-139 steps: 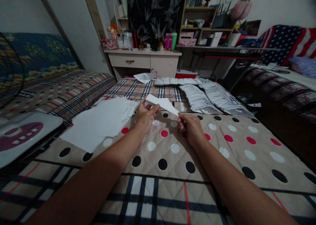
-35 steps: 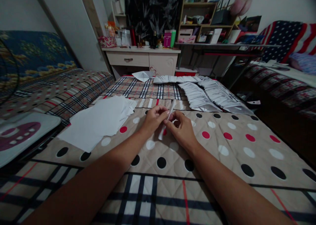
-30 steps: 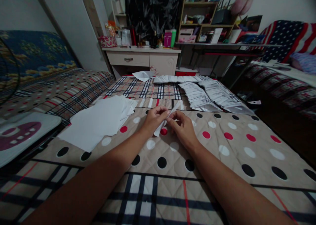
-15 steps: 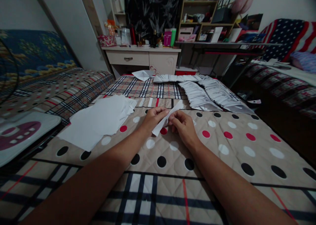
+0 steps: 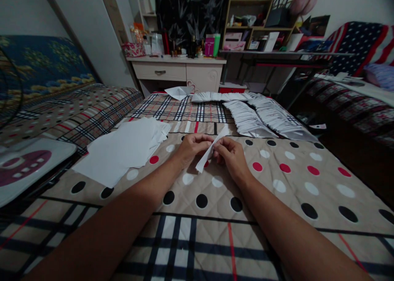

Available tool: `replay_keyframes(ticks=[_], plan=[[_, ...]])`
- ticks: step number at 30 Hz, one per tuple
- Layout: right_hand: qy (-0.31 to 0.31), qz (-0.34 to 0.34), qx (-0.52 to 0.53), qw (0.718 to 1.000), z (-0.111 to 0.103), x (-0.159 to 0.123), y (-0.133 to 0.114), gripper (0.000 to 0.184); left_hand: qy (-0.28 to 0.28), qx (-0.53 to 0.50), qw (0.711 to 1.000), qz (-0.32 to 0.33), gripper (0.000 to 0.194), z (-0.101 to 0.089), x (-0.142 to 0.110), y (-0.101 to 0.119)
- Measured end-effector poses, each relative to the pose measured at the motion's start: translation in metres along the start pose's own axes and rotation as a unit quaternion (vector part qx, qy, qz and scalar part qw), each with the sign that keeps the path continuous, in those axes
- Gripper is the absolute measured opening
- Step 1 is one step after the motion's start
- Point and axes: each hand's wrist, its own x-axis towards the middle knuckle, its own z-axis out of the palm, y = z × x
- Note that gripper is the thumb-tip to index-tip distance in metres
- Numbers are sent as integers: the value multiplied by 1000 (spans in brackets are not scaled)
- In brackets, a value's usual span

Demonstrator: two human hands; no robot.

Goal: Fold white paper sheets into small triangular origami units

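Observation:
A narrow piece of folded white paper [image 5: 203, 162] is held up over the dotted bedspread, slanting away from me to the right. From its left side my left hand [image 5: 194, 147] pinches it between thumb and fingers. My right hand [image 5: 229, 151] grips the same paper from the right, fingertips curled close to the left hand's. To the left lies a loose stack of flat white sheets [image 5: 132, 143]. Beyond my right hand, folded papers stand packed in rows [image 5: 249, 120], with another row [image 5: 218, 97] farther back.
A single folded paper [image 5: 178, 93] lies near the bed's far edge. At the left is a white appliance with a purple panel [image 5: 27, 166]. Behind the bed stands a white dresser [image 5: 172, 71] covered with bottles and boxes, beside a shelf unit [image 5: 258, 26].
The paper between my hands has turned and looks narrower, its near end shifted slightly right. Both hands have moved a little to the right and stay on it.

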Motion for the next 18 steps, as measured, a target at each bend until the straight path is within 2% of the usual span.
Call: replay_keyframes(ticks=[8, 18], plan=[[-5, 6, -2, 1000, -1, 0, 0, 25, -4, 8, 1000, -7, 30, 1, -2, 4], [3, 12, -8, 1000, 0, -1, -3, 14, -12, 31, 999, 13, 29, 2, 0, 1]])
